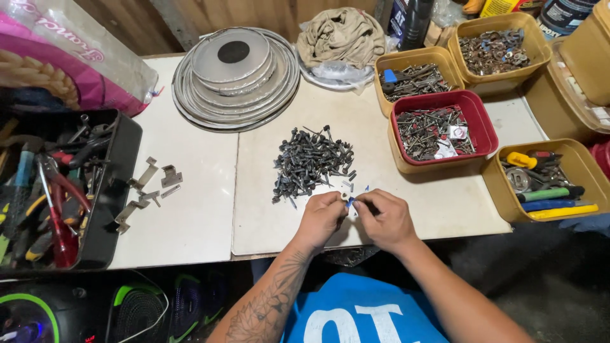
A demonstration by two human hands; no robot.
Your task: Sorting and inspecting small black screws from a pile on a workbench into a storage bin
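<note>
Dark grey screws [312,162] lie in a loose, tangled pile on the pale table [197,216], and the pile looks large and mostly untouched, so the sorting seems to be early on. Just below it, a few strays sit near the two hands. The left hand [321,217] and right hand [383,219] meet fingertip to fingertip, both pinched around a small piece with a blue bit [350,201]; what it is I cannot tell. To the right stand a red tub [440,131] and tan tubs [413,79] holding mixed hardware. Left of the pile lie metal brackets [149,190] beside a black toolbox [111,190].
</note>
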